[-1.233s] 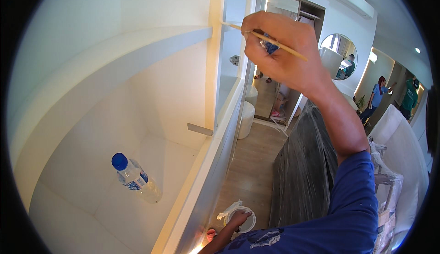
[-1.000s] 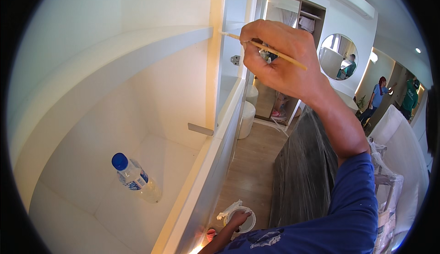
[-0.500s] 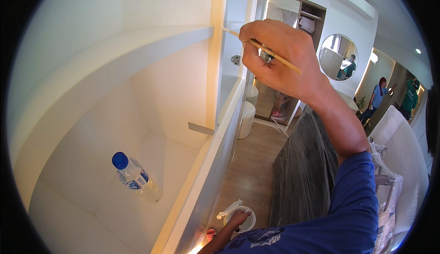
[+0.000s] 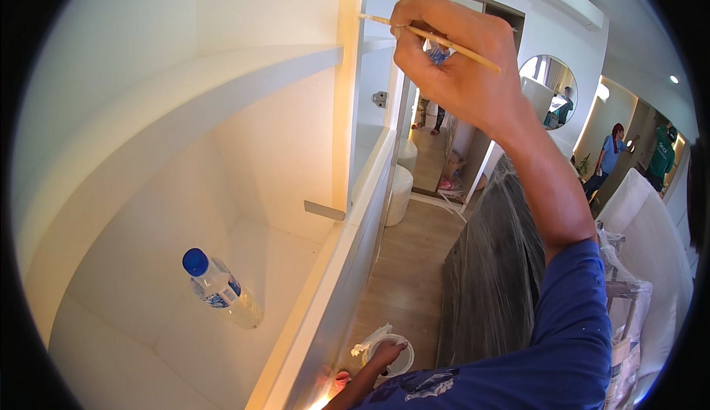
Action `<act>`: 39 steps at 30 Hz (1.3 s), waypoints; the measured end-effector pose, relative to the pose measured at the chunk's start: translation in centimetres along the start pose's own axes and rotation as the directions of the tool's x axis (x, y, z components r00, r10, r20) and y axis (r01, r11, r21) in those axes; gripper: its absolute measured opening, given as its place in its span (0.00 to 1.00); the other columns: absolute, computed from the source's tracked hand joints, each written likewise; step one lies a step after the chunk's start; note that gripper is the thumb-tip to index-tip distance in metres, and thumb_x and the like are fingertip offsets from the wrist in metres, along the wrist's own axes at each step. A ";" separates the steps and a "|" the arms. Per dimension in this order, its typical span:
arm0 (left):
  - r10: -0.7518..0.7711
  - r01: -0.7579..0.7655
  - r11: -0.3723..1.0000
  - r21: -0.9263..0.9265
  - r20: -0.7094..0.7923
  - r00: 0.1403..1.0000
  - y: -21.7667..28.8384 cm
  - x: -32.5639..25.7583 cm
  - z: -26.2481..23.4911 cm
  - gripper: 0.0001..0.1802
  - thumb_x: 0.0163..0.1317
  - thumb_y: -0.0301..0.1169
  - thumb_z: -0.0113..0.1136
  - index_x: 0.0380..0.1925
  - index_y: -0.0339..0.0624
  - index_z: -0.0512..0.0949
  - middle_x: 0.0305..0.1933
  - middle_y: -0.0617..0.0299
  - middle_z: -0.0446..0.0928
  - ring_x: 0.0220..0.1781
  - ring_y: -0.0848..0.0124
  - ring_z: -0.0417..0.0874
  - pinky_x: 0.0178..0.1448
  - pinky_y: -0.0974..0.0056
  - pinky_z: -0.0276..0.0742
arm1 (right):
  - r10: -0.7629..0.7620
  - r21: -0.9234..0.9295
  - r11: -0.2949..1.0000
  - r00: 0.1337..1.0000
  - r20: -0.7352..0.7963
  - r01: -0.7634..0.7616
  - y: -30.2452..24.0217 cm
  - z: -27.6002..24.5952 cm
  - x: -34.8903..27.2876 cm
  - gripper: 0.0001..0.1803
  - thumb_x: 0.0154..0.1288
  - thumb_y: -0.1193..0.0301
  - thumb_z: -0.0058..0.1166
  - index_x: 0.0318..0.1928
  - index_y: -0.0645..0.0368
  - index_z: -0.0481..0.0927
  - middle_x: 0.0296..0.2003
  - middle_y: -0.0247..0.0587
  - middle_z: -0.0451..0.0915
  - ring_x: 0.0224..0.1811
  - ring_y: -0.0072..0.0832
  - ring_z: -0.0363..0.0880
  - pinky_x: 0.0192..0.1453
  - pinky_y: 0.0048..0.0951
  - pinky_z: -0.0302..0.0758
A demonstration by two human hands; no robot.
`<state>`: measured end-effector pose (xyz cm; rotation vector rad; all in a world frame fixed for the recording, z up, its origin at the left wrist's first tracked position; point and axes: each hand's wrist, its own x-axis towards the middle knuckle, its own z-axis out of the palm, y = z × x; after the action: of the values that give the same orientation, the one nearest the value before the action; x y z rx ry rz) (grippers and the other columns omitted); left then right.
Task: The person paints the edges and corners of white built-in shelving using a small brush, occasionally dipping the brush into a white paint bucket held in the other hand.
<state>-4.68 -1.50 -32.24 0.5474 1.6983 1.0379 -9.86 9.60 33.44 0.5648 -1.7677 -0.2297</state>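
High up in front of me, my right hand point(image 4: 470, 88) pinches a thin paintbrush point(image 4: 466, 52) with a light wooden handle. The pale brush tip meets, or nearly meets, the yellowish front edge of a cabinet's upright panel point(image 4: 345, 106), just above the level of a white shelf point(image 4: 244, 73). Low down, my left hand point(image 4: 387, 352) is closed on the rim of a round white tub point(image 4: 407, 362); a crumpled whitish piece point(image 4: 373, 337) hangs at the rim. What the tub holds cannot be made out.
A clear plastic bottle point(image 4: 222, 290) with a blue cap stands inside the white cabinet. Near it, a flat metal strip point(image 4: 324, 210) juts from the panel. Dark plastic-wrapped furniture point(image 4: 488, 277) stands right of the wooden floor point(image 4: 407, 262). Two people point(image 4: 611, 155) are far right.
My right hand has risen, and the brush tip has moved up the panel edge from about shelf level to above it. My left hand stays on the tub. Legs now show in the far mirrored door.
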 end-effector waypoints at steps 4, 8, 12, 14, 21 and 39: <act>-0.026 0.025 0.999 0.021 0.012 1.000 -0.6 0.5 -0.1 0.31 0.65 0.54 0.64 0.35 0.29 0.84 0.27 0.52 0.81 0.26 0.66 0.80 0.31 0.56 0.72 | -0.019 -0.008 1.000 1.000 -0.004 0.019 0.0 0.1 -0.3 0.06 0.58 0.78 0.59 0.37 0.60 0.80 0.23 0.41 0.79 0.23 0.39 0.80 0.29 0.33 0.77; -0.021 0.021 1.000 0.003 0.014 1.000 -0.6 0.5 0.0 0.31 0.66 0.54 0.64 0.34 0.29 0.84 0.27 0.52 0.81 0.26 0.66 0.79 0.31 0.56 0.71 | 0.009 0.011 1.000 0.998 0.065 -0.010 -0.9 0.0 -1.3 0.07 0.58 0.78 0.59 0.38 0.59 0.80 0.23 0.41 0.79 0.23 0.40 0.79 0.29 0.34 0.76; -0.012 0.012 1.000 0.001 0.010 1.000 -0.3 0.2 0.0 0.30 0.66 0.54 0.64 0.34 0.30 0.84 0.26 0.53 0.80 0.25 0.66 0.79 0.30 0.56 0.71 | 0.017 0.032 0.999 0.997 0.079 -0.020 -1.0 -0.2 -1.7 0.07 0.58 0.78 0.59 0.38 0.59 0.80 0.23 0.42 0.79 0.23 0.40 0.79 0.28 0.35 0.76; -0.009 0.009 1.000 0.011 0.003 1.000 -0.4 0.2 -0.2 0.30 0.65 0.54 0.64 0.34 0.30 0.84 0.26 0.53 0.80 0.25 0.66 0.79 0.30 0.56 0.70 | 0.022 0.051 0.998 0.998 0.057 -0.025 -0.9 -0.1 -1.4 0.06 0.58 0.78 0.59 0.38 0.59 0.80 0.23 0.42 0.80 0.23 0.40 0.80 0.29 0.34 0.76; -0.004 0.004 1.000 0.017 -0.006 1.000 -0.5 0.4 -0.2 0.30 0.65 0.55 0.64 0.32 0.31 0.84 0.25 0.54 0.80 0.24 0.66 0.78 0.30 0.56 0.70 | 0.000 0.029 1.000 1.000 0.007 0.000 0.1 0.2 -0.2 0.05 0.58 0.78 0.59 0.36 0.59 0.80 0.24 0.42 0.81 0.24 0.38 0.82 0.29 0.31 0.78; 0.012 -0.012 1.000 0.022 -0.009 1.000 -0.4 0.4 -0.6 0.30 0.65 0.54 0.63 0.31 0.30 0.83 0.26 0.53 0.80 0.26 0.65 0.79 0.32 0.56 0.72 | -0.112 -0.057 0.992 0.993 -0.031 0.110 1.2 0.1 2.0 0.04 0.59 0.79 0.60 0.35 0.63 0.80 0.24 0.47 0.80 0.22 0.39 0.81 0.28 0.33 0.76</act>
<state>-5.36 -1.61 -32.74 0.5684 1.7181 1.0331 -10.66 9.67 35.63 0.6247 -1.6935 -0.3434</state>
